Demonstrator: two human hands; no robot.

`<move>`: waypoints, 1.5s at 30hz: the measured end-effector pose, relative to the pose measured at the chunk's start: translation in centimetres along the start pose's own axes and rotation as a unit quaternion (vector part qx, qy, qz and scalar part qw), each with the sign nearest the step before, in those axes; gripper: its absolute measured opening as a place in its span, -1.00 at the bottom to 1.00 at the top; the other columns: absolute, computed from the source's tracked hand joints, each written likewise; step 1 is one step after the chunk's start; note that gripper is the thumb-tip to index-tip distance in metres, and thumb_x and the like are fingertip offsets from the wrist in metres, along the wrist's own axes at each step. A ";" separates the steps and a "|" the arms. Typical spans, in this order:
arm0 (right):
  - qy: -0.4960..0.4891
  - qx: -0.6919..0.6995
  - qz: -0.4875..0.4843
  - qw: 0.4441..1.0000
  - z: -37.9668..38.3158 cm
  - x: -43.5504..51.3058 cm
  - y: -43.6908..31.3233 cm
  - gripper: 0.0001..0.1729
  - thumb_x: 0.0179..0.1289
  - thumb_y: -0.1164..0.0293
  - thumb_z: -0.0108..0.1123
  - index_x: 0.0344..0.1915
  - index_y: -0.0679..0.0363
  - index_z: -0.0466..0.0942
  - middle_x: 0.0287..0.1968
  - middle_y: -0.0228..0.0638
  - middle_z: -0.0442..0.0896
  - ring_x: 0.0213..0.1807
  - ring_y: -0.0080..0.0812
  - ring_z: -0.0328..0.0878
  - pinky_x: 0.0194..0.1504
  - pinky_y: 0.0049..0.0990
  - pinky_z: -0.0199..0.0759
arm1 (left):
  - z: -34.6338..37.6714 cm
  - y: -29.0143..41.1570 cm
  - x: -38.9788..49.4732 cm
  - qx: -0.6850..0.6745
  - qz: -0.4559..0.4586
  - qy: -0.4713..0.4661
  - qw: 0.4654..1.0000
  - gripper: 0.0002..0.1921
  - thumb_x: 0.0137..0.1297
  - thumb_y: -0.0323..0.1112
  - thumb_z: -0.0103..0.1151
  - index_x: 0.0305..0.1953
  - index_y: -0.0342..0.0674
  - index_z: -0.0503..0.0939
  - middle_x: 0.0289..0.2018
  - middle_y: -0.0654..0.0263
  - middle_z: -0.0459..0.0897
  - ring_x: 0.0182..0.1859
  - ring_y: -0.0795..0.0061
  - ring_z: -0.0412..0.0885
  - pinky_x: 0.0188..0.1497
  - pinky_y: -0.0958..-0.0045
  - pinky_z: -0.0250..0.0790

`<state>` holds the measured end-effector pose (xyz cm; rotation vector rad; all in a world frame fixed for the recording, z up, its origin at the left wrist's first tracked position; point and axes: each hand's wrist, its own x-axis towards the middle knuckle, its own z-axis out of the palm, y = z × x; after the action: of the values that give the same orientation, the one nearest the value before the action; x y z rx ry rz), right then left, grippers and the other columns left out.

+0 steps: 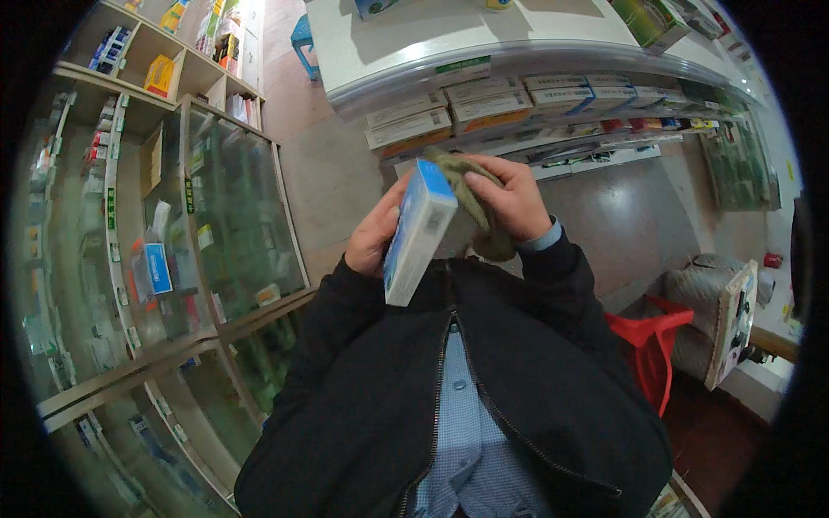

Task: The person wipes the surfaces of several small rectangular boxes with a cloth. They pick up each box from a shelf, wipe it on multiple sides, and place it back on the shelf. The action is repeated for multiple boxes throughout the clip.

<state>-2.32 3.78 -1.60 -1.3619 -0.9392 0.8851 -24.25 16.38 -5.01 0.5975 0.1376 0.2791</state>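
Observation:
A blue and white cardboard box (424, 226) is held tilted in front of my chest, its narrow printed side turned up. My left hand (381, 226) grips it from the left, with the fingers partly hidden behind it. In my right hand (515, 197) is a bunched olive-green cloth (476, 207). The cloth lies close against the box's far right edge; whether it presses on the box I cannot tell. Beyond my hands, several white cartons (489, 110) with orange or blue parts stand in a row on a shelf under the counter.
Ahead is a white counter (414, 39) with a clear front edge. Glass-doored cabinets (239, 213) with small packages line the left. A blue plastic stool (303, 48) stands on the tiled floor behind. To my right are a red plastic stool (651, 330) and a grey quilted item (696, 311).

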 end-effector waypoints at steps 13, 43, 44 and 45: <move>0.139 -0.236 -0.412 0.869 2.9 -2.3 -2.1 -0.46 0.16 0.63 0.31 0.20 0.33 0.59 0.24 0.17 0.61 0.20 0.07 0.67 0.17 -0.32 0.58 | 0.6 -0.1 1.0 -0.192 -0.001 0.198 0.961 -0.62 0.56 -0.37 -0.01 0.32 -0.31 0.37 0.13 0.08 0.64 0.13 0.18 0.68 0.23 0.14 0.56; 0.180 -0.290 -0.193 0.920 1.1 0.6 -0.2 -0.53 0.20 0.52 0.35 0.16 0.19 0.65 0.26 -0.04 0.64 0.20 -0.06 0.66 0.15 -0.30 0.58 | 2.4 -1.4 0.5 -0.127 -0.035 0.039 0.990 -0.14 0.34 0.01 0.11 0.51 -0.40 0.10 0.42 -0.16 0.34 0.43 -0.16 0.38 0.50 -0.10 0.22; 0.174 -0.259 -0.211 0.926 1.2 0.4 -0.4 -0.53 0.19 0.53 0.35 0.15 0.19 0.65 0.26 -0.03 0.63 0.21 -0.05 0.66 0.18 -0.31 0.57 | 2.2 -1.1 0.7 -0.113 -0.044 0.008 0.993 -0.17 0.40 0.02 0.01 0.53 -0.37 0.09 0.43 -0.18 0.33 0.42 -0.13 0.39 0.50 -0.08 0.22; 0.168 -0.224 -0.239 0.930 1.4 -0.2 -0.7 -0.52 0.19 0.54 0.35 0.15 0.19 0.65 0.26 -0.02 0.63 0.23 -0.04 0.65 0.20 -0.31 0.56 | 2.1 -1.1 0.8 -0.109 -0.032 0.055 0.992 -0.20 0.44 0.06 -0.04 0.53 -0.36 0.10 0.42 -0.18 0.33 0.42 -0.12 0.40 0.50 -0.08 0.23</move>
<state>-3.69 4.14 -0.88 -1.5080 -1.1727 0.0557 -22.80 14.58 -3.93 0.3602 0.2289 0.2615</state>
